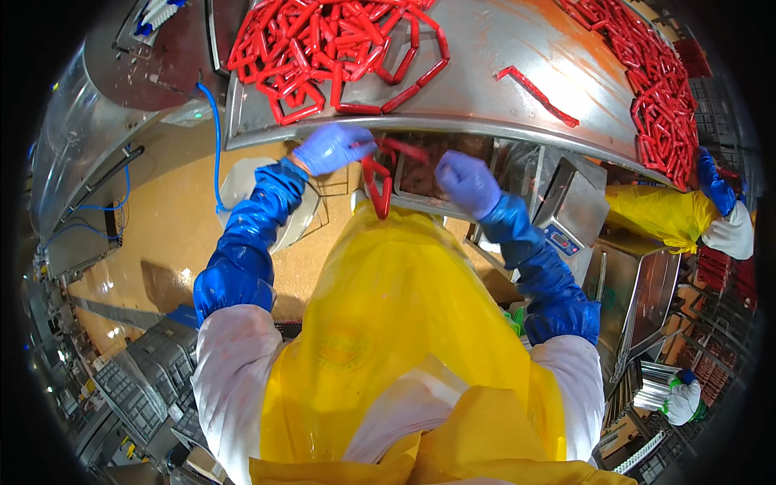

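Steel bench [477, 48] ahead, red link heap [315, 48] on it, one strand [384, 198] off its near edge.
Your yellow apron [404, 299] faces the bench; scale [580, 206] to your right. Left hand [331, 150]: fingers stretched to the strand's top, touching or nearly; whether pinched, can't tell, blurred. Right hand [469, 184]: curled in, near the strand's upper link; can't tell if it grips anything. Strand hangs between the two, bent at its joints. Likely light, firm yet yielding, slick in that glossy casing; joints probably weakest. Best hold: mid-link, gently, a long run supported at two places. Print: faint apron emblem [339, 349], not legible; blue scale panel [559, 240], markings too small.
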Motion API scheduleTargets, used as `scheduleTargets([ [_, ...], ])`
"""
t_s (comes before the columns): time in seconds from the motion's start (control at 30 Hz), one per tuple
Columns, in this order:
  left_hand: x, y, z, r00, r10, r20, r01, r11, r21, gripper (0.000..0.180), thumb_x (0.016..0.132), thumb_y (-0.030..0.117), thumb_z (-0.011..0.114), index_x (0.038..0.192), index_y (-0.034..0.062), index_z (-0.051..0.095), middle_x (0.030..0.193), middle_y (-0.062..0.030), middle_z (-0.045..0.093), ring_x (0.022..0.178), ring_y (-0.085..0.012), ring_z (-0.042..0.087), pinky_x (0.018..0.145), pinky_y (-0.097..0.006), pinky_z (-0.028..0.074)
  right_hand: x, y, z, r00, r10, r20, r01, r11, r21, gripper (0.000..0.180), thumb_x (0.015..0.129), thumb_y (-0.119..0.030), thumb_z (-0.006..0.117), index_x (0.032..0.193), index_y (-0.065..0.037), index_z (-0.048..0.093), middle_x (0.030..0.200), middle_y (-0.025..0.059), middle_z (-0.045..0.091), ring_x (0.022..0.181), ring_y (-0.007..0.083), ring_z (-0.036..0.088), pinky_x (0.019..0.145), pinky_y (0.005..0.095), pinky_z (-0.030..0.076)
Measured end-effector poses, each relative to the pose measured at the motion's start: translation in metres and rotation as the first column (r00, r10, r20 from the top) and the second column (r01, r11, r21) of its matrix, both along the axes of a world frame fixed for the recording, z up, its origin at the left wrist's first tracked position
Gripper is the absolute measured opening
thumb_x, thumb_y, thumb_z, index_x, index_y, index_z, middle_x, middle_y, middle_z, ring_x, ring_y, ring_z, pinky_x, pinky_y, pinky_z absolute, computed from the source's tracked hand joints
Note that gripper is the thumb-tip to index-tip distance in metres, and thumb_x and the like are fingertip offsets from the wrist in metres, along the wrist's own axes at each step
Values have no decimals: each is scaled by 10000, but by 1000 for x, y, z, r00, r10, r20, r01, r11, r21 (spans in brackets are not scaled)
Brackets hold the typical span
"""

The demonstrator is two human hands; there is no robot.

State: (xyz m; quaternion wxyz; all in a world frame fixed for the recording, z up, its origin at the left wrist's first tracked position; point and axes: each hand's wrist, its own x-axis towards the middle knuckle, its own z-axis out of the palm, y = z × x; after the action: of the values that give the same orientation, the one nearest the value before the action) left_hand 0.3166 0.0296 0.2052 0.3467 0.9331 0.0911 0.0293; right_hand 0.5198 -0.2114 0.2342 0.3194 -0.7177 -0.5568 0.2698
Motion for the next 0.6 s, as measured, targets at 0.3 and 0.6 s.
scheduleTargets([
  [0.3, 28, -33, 95, 993, -61, -103, -13, 804, -594, 260, 878, 171, 754, 1058, 10, 658, 836, -55, 662, 784, -94, 563, 725, -282, 500, -55, 42, 10, 518, -131, -845, -13, 987, -161, 386, 974, -289, 627, 1245, -19, 570, 907, 41, 656, 856, 137, 638, 772, 312, 524],
  [0.6, 11, -90, -59, 947, -152, -284, -218, 348, -912, 313, 915, 178, 682, 1170, 24, 586, 970, -52, 635, 912, -171, 627, 818, -336, 519, 78, -7, 31, 127, -105, -986, 516, 857, -25, 264, 1011, -318, 533, 898, -89, 599, 740, -2, 524, 587, 97, 451, 560, 251, 390],
])
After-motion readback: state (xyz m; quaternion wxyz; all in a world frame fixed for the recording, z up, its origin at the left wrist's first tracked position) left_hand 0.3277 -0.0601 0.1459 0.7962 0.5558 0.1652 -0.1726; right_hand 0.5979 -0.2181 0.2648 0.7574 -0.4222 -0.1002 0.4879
